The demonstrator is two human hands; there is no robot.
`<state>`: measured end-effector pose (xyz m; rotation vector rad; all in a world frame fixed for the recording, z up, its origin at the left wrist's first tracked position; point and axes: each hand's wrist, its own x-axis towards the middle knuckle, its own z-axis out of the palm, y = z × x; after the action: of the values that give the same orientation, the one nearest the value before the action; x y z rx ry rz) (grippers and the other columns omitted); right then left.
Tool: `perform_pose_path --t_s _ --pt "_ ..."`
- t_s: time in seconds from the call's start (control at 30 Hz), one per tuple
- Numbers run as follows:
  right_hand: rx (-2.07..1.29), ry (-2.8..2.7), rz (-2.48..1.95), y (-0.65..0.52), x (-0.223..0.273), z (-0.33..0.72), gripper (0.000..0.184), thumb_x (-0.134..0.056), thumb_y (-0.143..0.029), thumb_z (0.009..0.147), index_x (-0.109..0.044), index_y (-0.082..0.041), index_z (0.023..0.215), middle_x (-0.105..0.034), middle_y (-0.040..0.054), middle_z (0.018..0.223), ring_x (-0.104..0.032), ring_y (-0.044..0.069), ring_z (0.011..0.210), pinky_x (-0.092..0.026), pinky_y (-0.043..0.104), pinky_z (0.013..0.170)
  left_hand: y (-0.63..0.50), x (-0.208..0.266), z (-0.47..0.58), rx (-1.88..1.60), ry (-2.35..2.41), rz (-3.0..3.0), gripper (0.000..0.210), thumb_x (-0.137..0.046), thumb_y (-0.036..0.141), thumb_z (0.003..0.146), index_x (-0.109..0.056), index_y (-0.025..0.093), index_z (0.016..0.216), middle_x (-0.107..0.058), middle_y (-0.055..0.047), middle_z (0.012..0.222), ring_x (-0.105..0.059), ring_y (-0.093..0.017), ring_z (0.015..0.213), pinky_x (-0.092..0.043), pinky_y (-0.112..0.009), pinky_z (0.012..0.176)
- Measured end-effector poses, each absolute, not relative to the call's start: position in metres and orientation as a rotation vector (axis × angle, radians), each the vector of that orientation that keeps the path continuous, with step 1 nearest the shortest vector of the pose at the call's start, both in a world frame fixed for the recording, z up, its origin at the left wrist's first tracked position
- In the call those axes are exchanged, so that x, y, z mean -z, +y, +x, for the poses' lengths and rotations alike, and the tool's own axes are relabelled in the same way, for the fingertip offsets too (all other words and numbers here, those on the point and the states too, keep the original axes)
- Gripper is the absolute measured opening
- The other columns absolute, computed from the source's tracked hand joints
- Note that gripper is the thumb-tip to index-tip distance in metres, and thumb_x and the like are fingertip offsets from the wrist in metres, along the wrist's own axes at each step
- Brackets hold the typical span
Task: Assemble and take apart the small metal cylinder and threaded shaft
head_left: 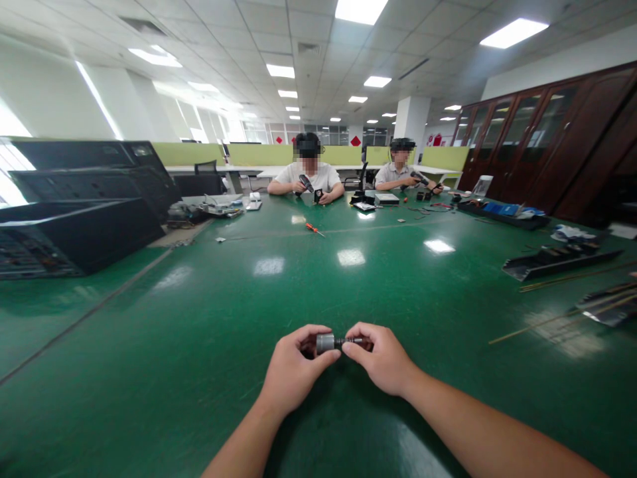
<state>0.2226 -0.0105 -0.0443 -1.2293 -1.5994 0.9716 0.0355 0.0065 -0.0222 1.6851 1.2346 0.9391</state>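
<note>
A small grey metal cylinder with a thin, stepped shaft (326,343) is held level just above the green table. My left hand (292,373) wraps thumb and fingers around the wide cylinder end. The thumb and forefinger of my right hand (387,362) pinch the thin shaft on the other side. Part of the shaft is covered by the right fingers, so its tip shows only in part.
An orange-handled screwdriver (312,228) lies mid-table. Black computer cases (99,229) stand at left. Metal rails (560,260) and thin rods (542,326) lie at right. Across the table sit two people, one (286,178) and another (385,175), each holding a power drill.
</note>
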Motion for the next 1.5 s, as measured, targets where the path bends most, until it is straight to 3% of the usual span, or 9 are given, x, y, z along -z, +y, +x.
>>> perform_pose_path --t_s 1.5 --pt "-0.994 -1.505 -1.153 -0.0128 0.0448 0.2209 0.01 -0.061 -0.024 0.083 -0.067 -0.016 0.087 -0.059 -0.0014 0.07 -0.052 0.012 0.063 -0.039 0.023 0.059 0.0095 0.0259 0.0342 -0.967 1.162 1.58 0.036 -0.078 0.031 0.067 -0.067 0.016 0.098 -0.074 -0.006 0.087 -0.068 -0.024 0.082 -0.05 -0.033 0.076"
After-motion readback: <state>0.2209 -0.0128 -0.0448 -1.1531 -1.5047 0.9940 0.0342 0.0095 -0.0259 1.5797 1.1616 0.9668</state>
